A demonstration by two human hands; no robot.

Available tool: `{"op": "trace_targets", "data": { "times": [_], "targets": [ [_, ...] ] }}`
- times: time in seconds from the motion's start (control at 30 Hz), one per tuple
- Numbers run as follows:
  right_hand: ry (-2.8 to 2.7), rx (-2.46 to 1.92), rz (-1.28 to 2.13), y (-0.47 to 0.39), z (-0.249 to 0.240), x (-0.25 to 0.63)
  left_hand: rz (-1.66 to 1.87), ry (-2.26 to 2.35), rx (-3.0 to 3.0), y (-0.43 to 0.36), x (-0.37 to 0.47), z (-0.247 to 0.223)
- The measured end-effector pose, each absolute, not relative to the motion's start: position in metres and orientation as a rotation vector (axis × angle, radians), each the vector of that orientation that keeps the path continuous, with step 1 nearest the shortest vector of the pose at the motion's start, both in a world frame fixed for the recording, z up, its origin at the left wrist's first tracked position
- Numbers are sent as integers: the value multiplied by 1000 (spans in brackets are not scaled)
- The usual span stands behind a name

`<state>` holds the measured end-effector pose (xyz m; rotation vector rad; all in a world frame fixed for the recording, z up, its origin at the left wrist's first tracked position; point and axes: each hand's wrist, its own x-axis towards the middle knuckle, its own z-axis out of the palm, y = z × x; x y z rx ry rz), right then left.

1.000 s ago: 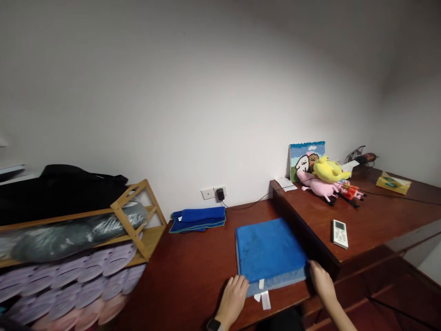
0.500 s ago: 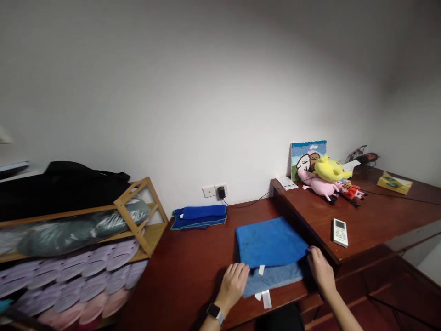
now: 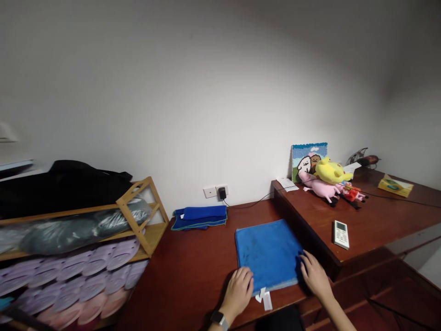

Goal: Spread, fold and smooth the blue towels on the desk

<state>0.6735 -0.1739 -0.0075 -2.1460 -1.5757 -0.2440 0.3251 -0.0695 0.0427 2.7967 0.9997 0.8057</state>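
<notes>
The top of the square blue plush cloth [image 3: 268, 255] has settled between the half-curled left hand [image 3: 239, 287] and right hand [image 3: 314, 274], both touching; whether they pinch, I can't tell.

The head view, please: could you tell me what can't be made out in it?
In the head view:
Part of the cloth's edge: covered by the left hand.
Any print on the tag: too small.
Remote key labels: too small.
Picture's lower right corner: behind the toys.
Bag's far end: cut off by the left edge.
</notes>
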Motion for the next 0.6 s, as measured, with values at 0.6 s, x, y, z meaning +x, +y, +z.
{"op": "trace_targets", "data": {
  "times": [0.6],
  "targets": [
    [-1637, -2235, -103, -145, -3, 563, 368, 1279, 2695, -15, 262, -12]
  ]
}}
